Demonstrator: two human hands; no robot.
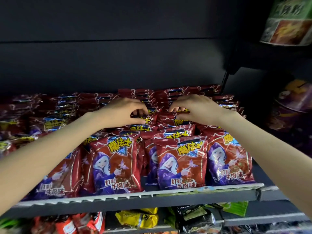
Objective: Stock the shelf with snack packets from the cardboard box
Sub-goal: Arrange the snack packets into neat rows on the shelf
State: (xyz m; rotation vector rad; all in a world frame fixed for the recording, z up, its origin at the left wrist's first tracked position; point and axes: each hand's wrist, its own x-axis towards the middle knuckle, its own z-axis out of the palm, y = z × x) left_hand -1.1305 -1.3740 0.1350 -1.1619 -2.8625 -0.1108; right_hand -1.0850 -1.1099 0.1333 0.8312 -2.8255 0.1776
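Rows of red snack packets (181, 163) with a purple-cloaked figure stand upright on the dark shelf (138, 199), filling it from front to back. My left hand (122, 112) reaches into the middle rows and pinches the top edge of a red packet (143, 118) between thumb and fingers. My right hand (197, 108) does the same on the top edge of the neighbouring packet (168, 118). Both forearms stretch over the front rows. The cardboard box is not in view.
A dark back panel rises behind the packets. A green packet (288, 22) hangs at the upper right and purple tubs (293, 105) stand on the right. The lower shelf holds yellow (138, 218), black, green and red-orange packets.
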